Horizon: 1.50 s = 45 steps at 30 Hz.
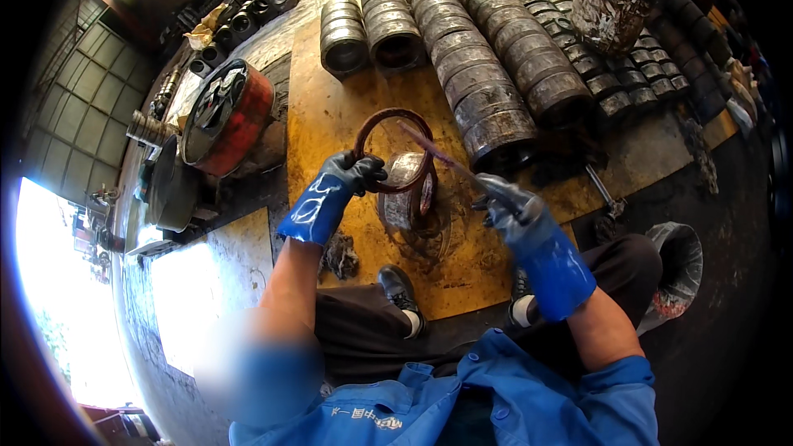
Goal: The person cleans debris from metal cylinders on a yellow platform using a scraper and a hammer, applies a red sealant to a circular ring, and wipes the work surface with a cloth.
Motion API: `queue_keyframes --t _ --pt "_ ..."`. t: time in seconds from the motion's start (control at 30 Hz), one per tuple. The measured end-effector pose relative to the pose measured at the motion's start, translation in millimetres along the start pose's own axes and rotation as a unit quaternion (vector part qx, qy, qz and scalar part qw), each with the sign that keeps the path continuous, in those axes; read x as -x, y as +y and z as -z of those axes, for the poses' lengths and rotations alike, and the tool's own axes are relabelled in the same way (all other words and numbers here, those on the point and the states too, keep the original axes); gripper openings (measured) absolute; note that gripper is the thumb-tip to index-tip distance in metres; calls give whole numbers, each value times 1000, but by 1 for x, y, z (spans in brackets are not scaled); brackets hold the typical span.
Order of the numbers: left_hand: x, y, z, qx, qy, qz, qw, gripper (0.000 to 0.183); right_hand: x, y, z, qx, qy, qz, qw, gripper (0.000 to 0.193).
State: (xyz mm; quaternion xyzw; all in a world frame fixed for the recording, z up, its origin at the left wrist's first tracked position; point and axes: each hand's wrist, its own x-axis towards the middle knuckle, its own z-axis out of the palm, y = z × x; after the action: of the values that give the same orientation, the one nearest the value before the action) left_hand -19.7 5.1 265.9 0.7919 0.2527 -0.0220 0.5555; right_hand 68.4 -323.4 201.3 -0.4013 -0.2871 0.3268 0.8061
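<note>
Both my hands wear blue rubber gloves with dark fingers. My left hand [351, 175] grips a thin reddish-brown ring [380, 118] by its lower left edge and holds it upright. My right hand [505, 198] holds a thin flat stick [438, 149] whose tip reaches into the ring from the right. Just below the ring, a metal cylindrical part [406, 194] stands on the yellow board [330, 107] in front of my feet.
Rows of grey metal rings [487, 74] lie across the board beyond my hands. A stained bucket [607, 0] stands at the far right, a red drum [231, 116] at the left, and a smeared pail [681, 268] beside my right knee. Dark parts line the far-left edge.
</note>
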Motion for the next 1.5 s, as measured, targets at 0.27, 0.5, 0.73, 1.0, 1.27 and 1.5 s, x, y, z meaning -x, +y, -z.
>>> queue_keyframes --t 0.27,0.5,0.73,1.0,1.27,1.5 --pt "-4 3 1 126 38 23 991 29 1 -37 -13 -84 246 -258 931 46" --pt "-7 -8 10 138 14 -16 990 30 -3 -41 -19 -136 282 -290 904 38" --pt "0 2 12 72 -70 -25 995 30 -2 -46 -16 -149 281 -279 906 38" --pt "23 13 4 -8 -134 -70 988 30 3 -51 -24 -26 169 -270 948 37" --pt "-4 -2 6 65 -45 -10 997 30 5 -46 -24 -93 196 -223 950 36" --pt "-2 5 5 190 50 -16 980 30 4 -30 -2 -203 268 -238 911 40"
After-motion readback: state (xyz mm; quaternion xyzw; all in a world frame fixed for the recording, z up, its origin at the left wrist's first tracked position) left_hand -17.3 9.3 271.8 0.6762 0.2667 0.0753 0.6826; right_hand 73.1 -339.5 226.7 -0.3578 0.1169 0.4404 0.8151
